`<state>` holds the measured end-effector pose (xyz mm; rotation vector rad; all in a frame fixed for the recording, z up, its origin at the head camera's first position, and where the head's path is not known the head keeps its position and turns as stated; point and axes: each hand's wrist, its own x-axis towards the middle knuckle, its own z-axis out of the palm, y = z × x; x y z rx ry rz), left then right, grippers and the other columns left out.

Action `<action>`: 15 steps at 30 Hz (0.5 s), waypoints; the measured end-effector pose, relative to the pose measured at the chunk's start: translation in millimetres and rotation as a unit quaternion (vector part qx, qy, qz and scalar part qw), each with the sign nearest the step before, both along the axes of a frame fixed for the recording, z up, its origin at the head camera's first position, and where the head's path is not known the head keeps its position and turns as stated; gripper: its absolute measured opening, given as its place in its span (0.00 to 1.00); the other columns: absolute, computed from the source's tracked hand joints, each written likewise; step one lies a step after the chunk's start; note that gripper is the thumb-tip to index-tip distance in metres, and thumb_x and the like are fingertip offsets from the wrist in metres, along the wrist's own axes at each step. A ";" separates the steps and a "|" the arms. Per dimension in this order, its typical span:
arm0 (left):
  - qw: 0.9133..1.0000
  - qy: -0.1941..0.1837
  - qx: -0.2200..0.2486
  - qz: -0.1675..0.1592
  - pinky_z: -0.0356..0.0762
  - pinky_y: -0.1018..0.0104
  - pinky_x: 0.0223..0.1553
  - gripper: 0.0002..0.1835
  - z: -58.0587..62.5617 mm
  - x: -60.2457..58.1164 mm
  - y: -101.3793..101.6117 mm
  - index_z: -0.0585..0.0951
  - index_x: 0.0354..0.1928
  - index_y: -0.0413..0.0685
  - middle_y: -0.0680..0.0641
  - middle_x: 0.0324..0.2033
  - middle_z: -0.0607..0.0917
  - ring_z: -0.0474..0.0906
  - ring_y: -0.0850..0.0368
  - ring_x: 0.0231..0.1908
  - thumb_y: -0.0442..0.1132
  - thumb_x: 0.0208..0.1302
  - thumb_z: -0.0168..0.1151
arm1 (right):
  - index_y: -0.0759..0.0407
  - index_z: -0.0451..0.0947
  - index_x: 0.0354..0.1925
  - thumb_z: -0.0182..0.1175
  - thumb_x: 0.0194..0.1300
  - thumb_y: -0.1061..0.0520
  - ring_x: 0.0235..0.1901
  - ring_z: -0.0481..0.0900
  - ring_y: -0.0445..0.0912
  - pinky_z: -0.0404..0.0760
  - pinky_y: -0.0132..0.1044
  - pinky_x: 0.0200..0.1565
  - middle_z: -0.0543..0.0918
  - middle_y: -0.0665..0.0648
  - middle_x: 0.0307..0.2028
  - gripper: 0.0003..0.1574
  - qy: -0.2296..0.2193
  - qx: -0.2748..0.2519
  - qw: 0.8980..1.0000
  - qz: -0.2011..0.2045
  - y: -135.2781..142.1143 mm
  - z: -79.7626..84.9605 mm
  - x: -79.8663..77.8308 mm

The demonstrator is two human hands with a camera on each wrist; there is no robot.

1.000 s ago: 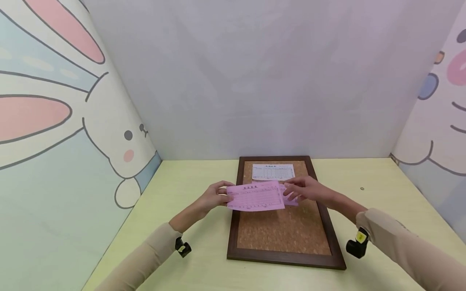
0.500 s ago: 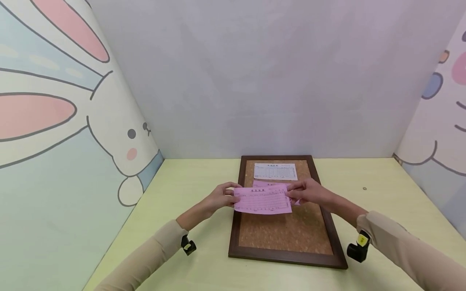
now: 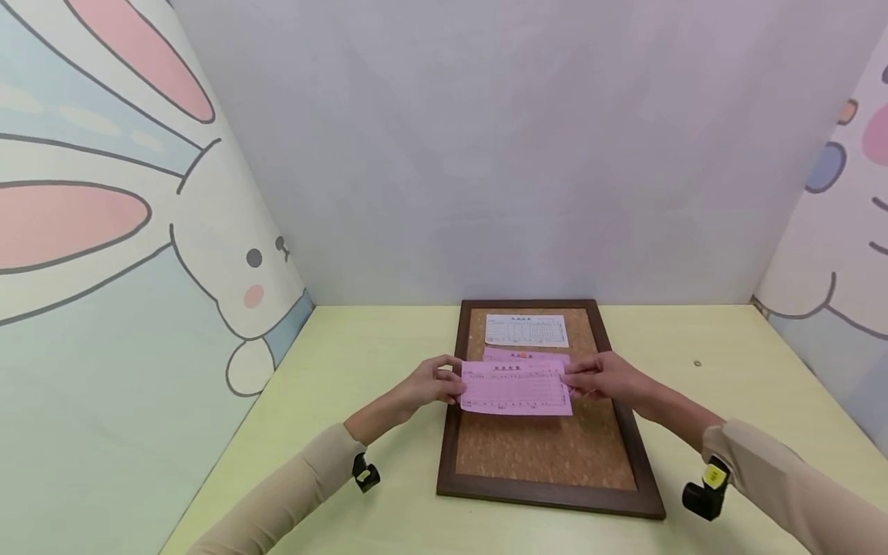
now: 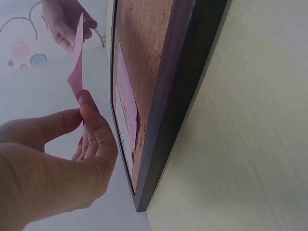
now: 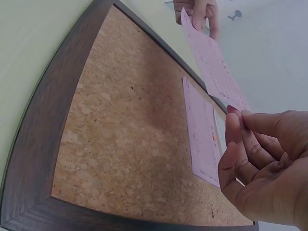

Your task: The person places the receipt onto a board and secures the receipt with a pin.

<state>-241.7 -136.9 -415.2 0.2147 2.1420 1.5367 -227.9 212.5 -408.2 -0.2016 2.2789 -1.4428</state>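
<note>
Between my two hands a pink printed form [image 3: 515,389] is stretched flat above a cork board [image 3: 541,455]. My left hand [image 3: 428,385] pinches its left edge between thumb and fingers. At the right edge, my right hand [image 3: 610,381] pinches it too; the right wrist view shows thumb and forefinger meeting on the paper. On the cork behind it lies a second pink form [image 5: 199,130] with a small orange-red spot near its top edge, partly hidden in the head view by the held sheet. Farther back on the board is a white printed form [image 3: 527,331].
A dark wooden frame [image 3: 548,499] edges the cork board, which lies on a pale yellow-green table [image 3: 375,339]. To its right sits a tiny ring-shaped object [image 3: 697,363]. A grey wall [image 3: 527,154] stands behind, with cartoon-painted panels at both sides.
The held pink form has moved right and slightly down with both hands. My right hand has come to grip its right edge, and the pink form behind shows more of its top.
</note>
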 end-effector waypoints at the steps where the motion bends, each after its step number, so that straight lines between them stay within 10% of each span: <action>1: 1.000 -0.001 -0.001 -0.004 0.82 0.65 0.43 0.20 -1.7 0.3 1.1 0.72 0.63 0.39 0.47 0.38 0.87 0.81 0.59 0.34 0.30 0.71 0.61 | 0.68 0.83 0.53 0.62 0.73 0.54 0.35 0.81 0.45 0.78 0.35 0.37 0.88 0.54 0.36 0.19 0.000 0.005 1.000 0.000 1.2 -1.2 0.9; 15: 0.997 0.020 -0.033 -0.065 0.84 0.67 0.33 0.15 -31.4 10.9 23.5 0.75 0.58 0.37 0.42 0.34 0.89 0.84 0.61 0.28 0.27 0.71 0.59 | 0.67 0.86 0.42 0.64 0.70 0.60 0.27 0.78 0.41 0.75 0.32 0.28 0.84 0.50 0.25 0.11 -0.003 0.060 0.998 0.006 7.2 -21.5 13.8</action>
